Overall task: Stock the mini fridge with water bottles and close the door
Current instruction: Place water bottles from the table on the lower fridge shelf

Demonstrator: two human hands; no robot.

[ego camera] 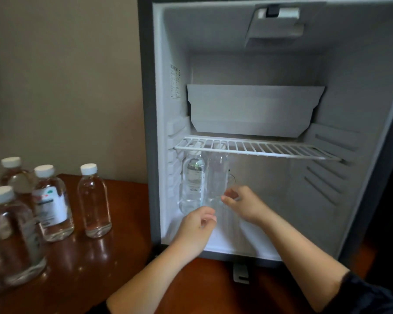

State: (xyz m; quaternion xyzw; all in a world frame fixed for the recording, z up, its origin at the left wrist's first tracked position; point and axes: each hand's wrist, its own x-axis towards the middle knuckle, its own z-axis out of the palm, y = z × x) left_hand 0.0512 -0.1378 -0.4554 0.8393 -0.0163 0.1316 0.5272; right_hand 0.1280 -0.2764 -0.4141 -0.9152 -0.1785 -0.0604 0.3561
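1. My read of the step in hand: you were seating the clear bottle point(217, 175) upright in the lower compartment of the mini fridge point(361, 109). It stood 2nd from the fridge's left wall, touching or just beside the labelled bottle point(193, 180) that stood against that wall.
2. To do it well, the base needed to be flat on the mini fridge floor before you let go. Clear, light plastic probably tips easily, so a slide was safer than a drop.
3. The caps sat close under the wire shelf point(270, 149) across the middle of the mini fridge. A low, level approach was the safe one.
4. Packing tight to the left wall mattered, because 4 spare bottles point(94, 200) stood on the table point(123, 257) outside the mini fridge, to its left.
5. Your right hand point(245, 205) reached into the lower compartment with thumb and forefinger curled against the clear bottle's lower right side. It looked like a light pinch, but blur and clear plastic meant I could not tell grip from touch.
6. Your left hand point(196, 227) sat nearer the mini fridge's front opening, toward its left wall. The fingers were loosely curled with nothing visibly in them, so I read it as slack and not gripping.
7. Tally: 2 bottles in, 4 out, and the mini fridge stood open. The door itself was not clearly in view.
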